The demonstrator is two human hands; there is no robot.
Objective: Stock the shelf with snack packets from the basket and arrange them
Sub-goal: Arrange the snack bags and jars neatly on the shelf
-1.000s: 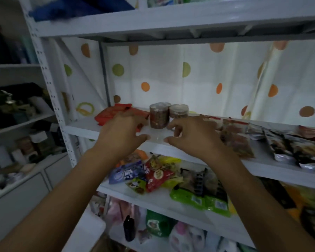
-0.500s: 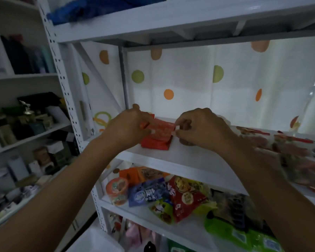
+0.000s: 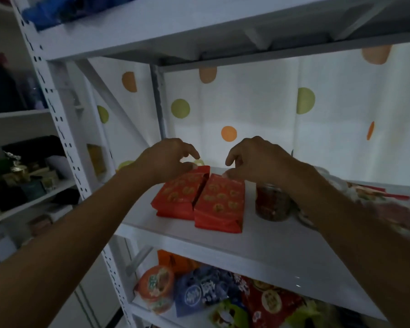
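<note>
Separated now, red packets [image 3: 199, 197] lie paired; left hand [image 3: 168, 159], right hand [image 3: 256, 159] pinching their tops.

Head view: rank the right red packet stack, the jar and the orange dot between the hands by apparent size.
1. Right red packet stack
2. Jar, partly hidden by the right arm
3. Orange dot, though it sits farther back

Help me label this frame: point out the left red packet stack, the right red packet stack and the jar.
left red packet stack [image 3: 175, 194]: head view, top face.
right red packet stack [image 3: 220, 200]: head view, top face.
jar [image 3: 271, 204]: head view, clear side wall.
</note>
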